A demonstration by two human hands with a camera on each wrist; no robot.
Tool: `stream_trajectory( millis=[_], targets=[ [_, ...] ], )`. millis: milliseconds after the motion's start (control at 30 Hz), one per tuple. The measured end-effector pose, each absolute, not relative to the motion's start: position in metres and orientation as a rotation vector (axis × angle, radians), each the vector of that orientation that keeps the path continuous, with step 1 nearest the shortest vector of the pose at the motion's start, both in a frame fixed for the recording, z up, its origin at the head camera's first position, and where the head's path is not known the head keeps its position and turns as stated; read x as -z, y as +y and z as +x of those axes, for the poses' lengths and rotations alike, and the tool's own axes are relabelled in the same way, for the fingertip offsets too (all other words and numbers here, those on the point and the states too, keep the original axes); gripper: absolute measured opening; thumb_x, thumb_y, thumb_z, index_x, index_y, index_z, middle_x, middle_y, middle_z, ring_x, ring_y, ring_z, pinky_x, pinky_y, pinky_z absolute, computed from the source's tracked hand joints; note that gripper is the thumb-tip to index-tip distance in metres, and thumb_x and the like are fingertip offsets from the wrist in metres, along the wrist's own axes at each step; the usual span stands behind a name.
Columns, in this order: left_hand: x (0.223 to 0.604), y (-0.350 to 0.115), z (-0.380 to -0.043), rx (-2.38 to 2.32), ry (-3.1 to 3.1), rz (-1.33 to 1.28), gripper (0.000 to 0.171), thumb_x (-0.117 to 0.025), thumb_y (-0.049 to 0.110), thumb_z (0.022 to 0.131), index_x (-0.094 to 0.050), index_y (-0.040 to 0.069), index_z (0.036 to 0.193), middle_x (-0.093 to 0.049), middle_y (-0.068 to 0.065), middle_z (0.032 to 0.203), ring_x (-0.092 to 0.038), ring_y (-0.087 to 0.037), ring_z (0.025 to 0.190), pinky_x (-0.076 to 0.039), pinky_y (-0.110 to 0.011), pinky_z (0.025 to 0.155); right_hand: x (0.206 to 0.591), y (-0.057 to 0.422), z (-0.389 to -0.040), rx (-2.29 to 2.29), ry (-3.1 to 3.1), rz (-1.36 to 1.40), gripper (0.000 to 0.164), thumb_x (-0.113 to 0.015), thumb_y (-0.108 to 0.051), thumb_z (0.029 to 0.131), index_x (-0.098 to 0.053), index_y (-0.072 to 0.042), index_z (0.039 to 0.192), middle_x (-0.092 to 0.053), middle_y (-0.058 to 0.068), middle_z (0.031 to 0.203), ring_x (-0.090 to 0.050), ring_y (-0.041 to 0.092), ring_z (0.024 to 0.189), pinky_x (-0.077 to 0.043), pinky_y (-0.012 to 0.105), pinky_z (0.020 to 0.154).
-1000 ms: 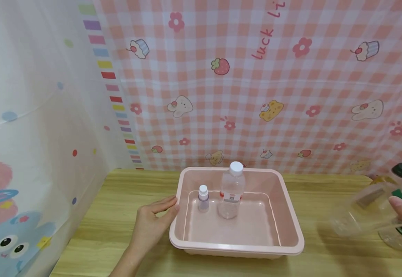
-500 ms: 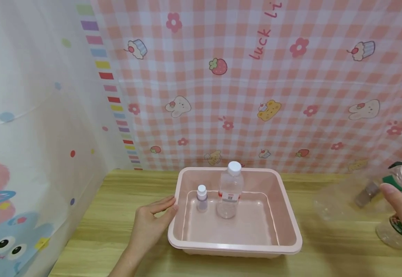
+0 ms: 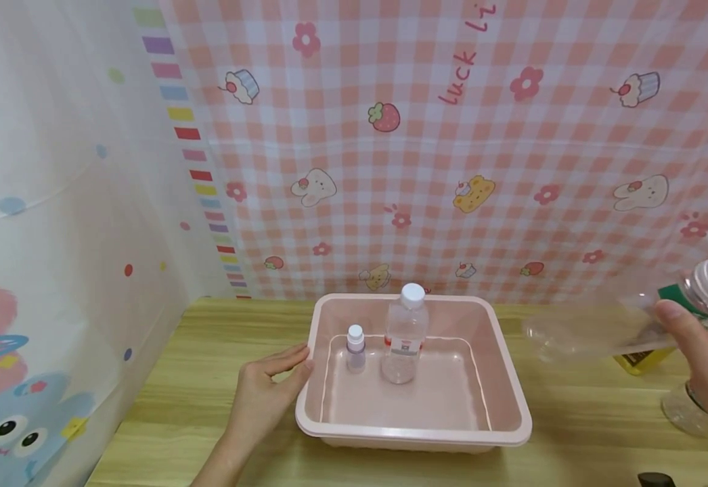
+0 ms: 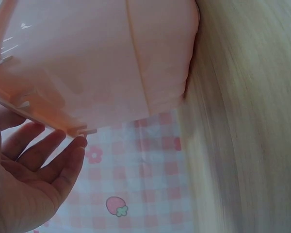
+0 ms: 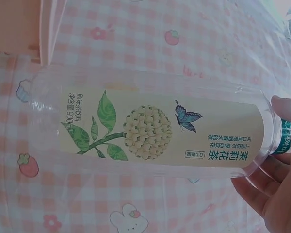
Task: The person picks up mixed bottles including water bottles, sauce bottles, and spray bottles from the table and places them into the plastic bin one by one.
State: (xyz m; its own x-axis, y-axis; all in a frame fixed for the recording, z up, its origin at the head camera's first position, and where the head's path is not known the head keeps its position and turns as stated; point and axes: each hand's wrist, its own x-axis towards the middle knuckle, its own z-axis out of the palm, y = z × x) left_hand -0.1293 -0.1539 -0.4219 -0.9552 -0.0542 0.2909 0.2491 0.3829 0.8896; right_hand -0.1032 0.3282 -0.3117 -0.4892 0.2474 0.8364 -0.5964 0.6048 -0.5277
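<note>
My left hand is at the left side of a pink plastic basin, its fingertips touching the rim from outside; the left wrist view shows the fingers loosely bent below that rim. Inside the basin stand a clear bottle with a white cap and a small white-capped bottle. At the right, my right hand grips a large clear tea bottle around its neck. It is tilted almost flat above the table, white cap to the right, base towards the basin. Its label carries a white flower and a butterfly.
Behind and below the tea bottle are a yellow-labelled container and a clear bottle, both partly hidden. A dark cap shows at the bottom edge. A checked cloth hangs behind the wooden table.
My right hand has lifted the tea bottle and brought it leftwards, closer to the basin. The left hand stays at the rim, and the bottles in the basin have not moved.
</note>
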Motion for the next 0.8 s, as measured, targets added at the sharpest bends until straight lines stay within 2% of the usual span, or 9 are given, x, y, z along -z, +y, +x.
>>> stream_trajectory(
  millis=[167, 267, 467, 633, 733, 800],
  targets=[
    [0.423, -0.154, -0.130, 1.584, -2.372, -0.176, 0.025, -0.084, 0.013, 0.090, -0.081, 0.006, 0.114, -0.077, -0.005, 0.118, -0.070, -0.024, 0.118, -0.051, -0.043, 0.106, 0.304, 0.314, -0.106, -1.022, -1.742, 0.332, 0.084, -0.083, -0.047, 0.089, -0.051, 0.014, 0.138, -0.062, -0.013, 0.125, -0.060, 0.000, 0.112, -0.043, 0.013, 0.102],
    [0.424, -0.154, -0.130, 1.582, -2.372, -0.177, 0.024, -0.084, 0.013, 0.091, -0.081, 0.006, 0.114, -0.077, -0.004, 0.117, -0.070, -0.023, 0.118, -0.051, -0.042, 0.106, 0.299, 0.304, -0.107, -1.077, -1.679, 0.376, 0.088, -0.085, -0.043, 0.087, -0.047, 0.019, 0.136, -0.064, -0.009, 0.122, -0.063, 0.002, 0.111, -0.045, 0.013, 0.101],
    [0.424, -0.154, -0.130, 1.588, -2.362, -0.190, 0.025, -0.084, 0.015, 0.091, -0.081, 0.006, 0.114, -0.077, -0.006, 0.118, -0.070, -0.024, 0.118, -0.051, -0.041, 0.105, 0.293, 0.293, -0.111, -1.245, -1.571, 0.477, 0.081, -0.088, -0.015, 0.088, -0.040, 0.020, 0.143, -0.067, 0.003, 0.120, -0.068, 0.010, 0.108, -0.049, 0.016, 0.099],
    [0.424, -0.154, -0.130, 1.593, -2.358, -0.187, 0.025, -0.084, 0.014, 0.091, -0.081, 0.006, 0.114, -0.077, -0.006, 0.118, -0.070, -0.024, 0.118, -0.051, -0.039, 0.105, 0.292, 0.289, -0.111, -1.274, -1.616, 0.511, 0.075, -0.082, -0.005, 0.091, -0.040, 0.017, 0.149, -0.068, 0.005, 0.122, -0.068, 0.012, 0.111, -0.051, 0.014, 0.095],
    [0.425, -0.154, -0.130, 1.590, -2.361, -0.189, 0.025, -0.084, 0.014, 0.091, -0.081, 0.005, 0.114, -0.077, -0.006, 0.118, -0.070, -0.024, 0.119, -0.051, -0.040, 0.105, 0.293, 0.281, -0.114, -1.428, -1.524, 0.588, 0.064, -0.084, 0.000, 0.087, -0.050, 0.019, 0.138, -0.072, 0.008, 0.114, -0.070, 0.014, 0.109, -0.052, 0.014, 0.092],
    [0.424, -0.154, -0.130, 1.592, -2.361, -0.189, 0.025, -0.084, 0.014, 0.091, -0.081, 0.005, 0.114, -0.077, -0.006, 0.118, -0.070, -0.025, 0.119, -0.051, -0.040, 0.106, 0.293, 0.275, -0.115, -1.432, -1.492, 0.610, 0.056, -0.086, -0.002, 0.086, -0.055, 0.020, 0.127, -0.073, 0.006, 0.109, -0.071, 0.012, 0.103, -0.051, 0.013, 0.090]
  ],
)
